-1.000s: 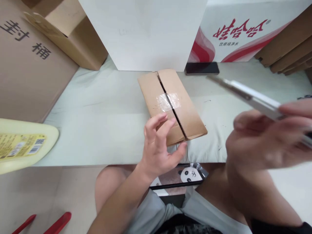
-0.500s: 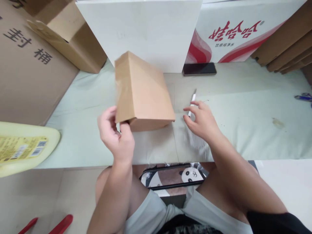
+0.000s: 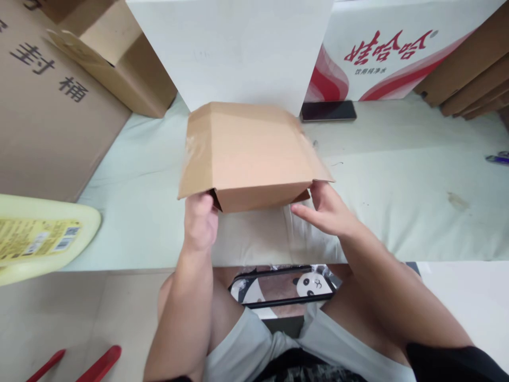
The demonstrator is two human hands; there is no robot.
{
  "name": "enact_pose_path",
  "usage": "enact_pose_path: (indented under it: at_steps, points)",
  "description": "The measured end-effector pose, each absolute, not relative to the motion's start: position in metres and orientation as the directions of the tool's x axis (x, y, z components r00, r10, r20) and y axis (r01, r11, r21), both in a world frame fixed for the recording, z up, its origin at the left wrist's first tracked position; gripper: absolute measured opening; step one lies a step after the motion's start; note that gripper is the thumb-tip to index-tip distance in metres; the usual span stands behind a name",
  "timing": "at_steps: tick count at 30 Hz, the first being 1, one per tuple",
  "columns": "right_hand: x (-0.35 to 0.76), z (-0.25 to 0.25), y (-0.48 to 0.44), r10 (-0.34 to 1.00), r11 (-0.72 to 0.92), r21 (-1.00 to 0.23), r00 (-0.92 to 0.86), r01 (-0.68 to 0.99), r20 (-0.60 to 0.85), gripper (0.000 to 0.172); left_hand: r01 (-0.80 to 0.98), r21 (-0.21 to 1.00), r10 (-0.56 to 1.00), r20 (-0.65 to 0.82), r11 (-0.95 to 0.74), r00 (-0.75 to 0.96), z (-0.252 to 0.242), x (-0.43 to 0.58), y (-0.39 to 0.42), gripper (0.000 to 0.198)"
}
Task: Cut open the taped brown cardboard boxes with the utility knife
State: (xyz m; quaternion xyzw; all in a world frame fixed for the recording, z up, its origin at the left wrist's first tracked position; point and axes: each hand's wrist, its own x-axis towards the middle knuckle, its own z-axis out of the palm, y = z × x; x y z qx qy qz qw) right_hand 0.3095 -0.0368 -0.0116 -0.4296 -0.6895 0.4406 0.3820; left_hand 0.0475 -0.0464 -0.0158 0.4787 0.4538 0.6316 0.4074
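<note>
you work in bright, soft light. a faint shadow lies on the pale green cloth [image 3: 397,175] beneath your tan rectangular cardboard box [image 3: 254,148], whose side flaps blur. the wide lens stretches the pale yellow plastic bottle [image 3: 85,225] at left; the glossy whitish floor [image 3: 461,302] washes out at lower right.

Cardboard box [image 3: 258,148]: brown, plain, mid-scene. Broad face up, narrower face toward near side. Flaps [image 3: 198,172] splayed outward left and right; left flap bears glossy patch, blurred.
</note>
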Motion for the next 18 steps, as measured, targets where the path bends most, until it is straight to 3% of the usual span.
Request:
enact_pose_path:
  at_steps: [3, 6, 10, 14, 18]
  points:
    - [0.306, -0.008, -0.039, 0.973, 0.174, -0.979, -0.17, 0.104, 0.155, 0.062, 0.09, 0.948, 0.919, 0.319, -0.306, -0.231, -0.012, 0.045, -0.046, 0.054]
    - [0.306, -0.003, -0.038, 0.979, 0.185, -0.975, 0.067, 0.124, 0.194, 0.08, 0.268, 0.888, 0.803, 0.455, -0.374, -0.384, -0.01, 0.046, -0.044, 0.055]
    - [0.315, 0.005, -0.037, 0.987, 0.063, -0.993, 0.14, 0.095, 0.076, 0.057, 0.201, 0.91, 0.768, 0.415, -0.364, -0.487, -0.001, 0.049, -0.047, 0.041]
    - [0.326, 0.013, -0.034, 0.988, -0.144, -0.988, 0.044, -0.051, -0.146, 0.05, -0.024, 0.922, 0.822, 0.332, -0.386, -0.462, 0.011, 0.044, -0.052, 0.034]
    - [0.329, 0.017, -0.032, 0.99, -0.135, -0.989, 0.033, -0.054, -0.137, 0.046, -0.067, 0.976, 0.91, 0.166, -0.206, -0.379, 0.013, 0.036, -0.049, 0.013]
